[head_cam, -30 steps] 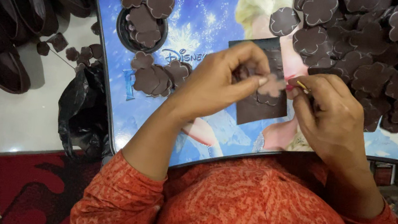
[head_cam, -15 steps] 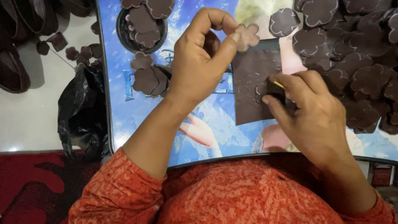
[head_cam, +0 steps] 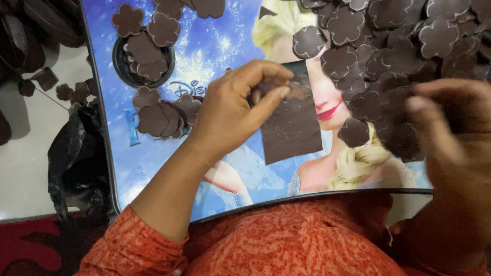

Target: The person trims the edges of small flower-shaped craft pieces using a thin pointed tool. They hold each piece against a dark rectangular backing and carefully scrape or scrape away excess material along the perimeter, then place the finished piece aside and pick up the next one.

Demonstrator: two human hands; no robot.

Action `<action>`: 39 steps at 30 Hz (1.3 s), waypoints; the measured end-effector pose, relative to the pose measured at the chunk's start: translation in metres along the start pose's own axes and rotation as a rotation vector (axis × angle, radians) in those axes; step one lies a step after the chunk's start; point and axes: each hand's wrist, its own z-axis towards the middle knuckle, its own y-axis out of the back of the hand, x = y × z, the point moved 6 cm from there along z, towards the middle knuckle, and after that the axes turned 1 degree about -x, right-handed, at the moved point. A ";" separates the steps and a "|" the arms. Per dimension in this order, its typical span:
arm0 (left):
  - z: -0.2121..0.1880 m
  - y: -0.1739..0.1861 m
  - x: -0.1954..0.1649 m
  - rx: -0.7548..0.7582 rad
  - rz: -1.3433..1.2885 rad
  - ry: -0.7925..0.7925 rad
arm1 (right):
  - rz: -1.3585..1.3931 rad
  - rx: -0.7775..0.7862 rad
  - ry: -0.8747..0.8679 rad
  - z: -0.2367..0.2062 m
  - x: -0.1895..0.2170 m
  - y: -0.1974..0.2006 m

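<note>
Left grip pinches the dark brown sheet; right hand over the flower pile.
My left hand (head_cam: 233,108) pinches the dark brown sheet (head_cam: 294,125) at its top edge, flat on the lap desk (head_cam: 130,161). I judge a firm pinch prevents slipping. Right hand (head_cam: 470,137), blurred, hovers right of the sheet over the flower cutouts (head_cam: 382,42); grip unclear.

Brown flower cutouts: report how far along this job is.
Done: a big heap of flower cutouts covers the tray's far right, a few more lie at left, some in the round cup hole. In hand: the left hand pinches the top of a brown sheet; the right hand hovers, blurred, near the heap. Left: most of that sheet looks uncut.
</note>
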 end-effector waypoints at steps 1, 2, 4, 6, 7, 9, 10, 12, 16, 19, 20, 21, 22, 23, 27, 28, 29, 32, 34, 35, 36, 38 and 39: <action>0.000 -0.002 -0.003 0.025 -0.008 -0.022 | 0.011 -0.036 0.044 0.002 0.002 0.008; 0.000 -0.003 -0.005 0.051 -0.016 -0.042 | -0.049 -0.063 0.126 0.003 0.007 0.011; -0.003 -0.006 -0.010 0.093 -0.047 -0.068 | -0.239 -0.116 0.327 0.003 0.022 0.012; -0.005 -0.008 -0.014 0.114 -0.081 -0.086 | -0.171 -0.094 0.242 0.006 0.021 0.003; -0.005 -0.008 -0.013 0.141 -0.069 -0.061 | 0.036 -0.035 0.032 0.003 0.010 -0.010; -0.006 -0.011 -0.011 0.209 -0.054 -0.013 | -0.156 0.145 0.336 -0.011 0.033 -0.038; -0.006 -0.011 -0.012 0.236 -0.066 -0.021 | -0.134 0.189 0.352 -0.017 0.036 -0.049; -0.008 -0.009 -0.012 0.275 -0.084 -0.027 | -0.116 0.229 0.365 -0.024 0.038 -0.068; -0.005 0.018 -0.018 0.181 0.190 -0.167 | -0.194 0.180 0.410 -0.030 0.040 -0.088; -0.002 0.063 -0.020 -0.083 0.481 -0.143 | -0.259 0.136 0.464 -0.035 0.042 -0.096; -0.004 0.084 -0.023 -0.171 0.544 -0.165 | -0.277 0.124 0.477 -0.037 0.042 -0.098; -0.010 0.101 -0.027 -0.258 0.605 -0.184 | -0.270 0.128 0.478 -0.038 0.042 -0.098; -0.015 0.114 -0.023 -0.243 0.601 -0.073 | -0.262 0.136 0.477 -0.040 0.041 -0.099; -0.021 0.127 -0.018 -0.228 0.595 0.035 | -0.256 0.141 0.476 -0.042 0.041 -0.100; -0.035 0.143 -0.010 -0.105 0.654 0.166 | -0.320 0.132 0.515 -0.045 0.041 -0.104; -0.037 0.142 -0.013 -0.110 0.677 0.106 | -0.305 0.143 0.513 -0.046 0.041 -0.104; -0.039 0.139 -0.015 -0.111 0.699 0.045 | -0.290 0.154 0.509 -0.047 0.041 -0.105; -0.043 0.130 -0.013 -0.069 0.709 0.012 | -0.291 0.146 0.484 -0.048 0.040 -0.106; -0.043 0.126 -0.009 -0.039 0.706 0.026 | -0.289 0.150 0.470 -0.048 0.039 -0.106; -0.042 0.124 -0.007 -0.027 0.706 0.026 | -0.290 0.151 0.461 -0.049 0.039 -0.106; -0.041 0.123 -0.006 -0.015 0.705 0.027 | -0.288 0.148 0.461 -0.049 0.039 -0.105; -0.043 0.123 -0.008 -0.051 0.691 0.009 | -0.287 0.143 0.462 -0.050 0.039 -0.105; -0.044 0.123 -0.009 -0.067 0.682 -0.001 | -0.282 0.145 0.455 -0.050 0.038 -0.105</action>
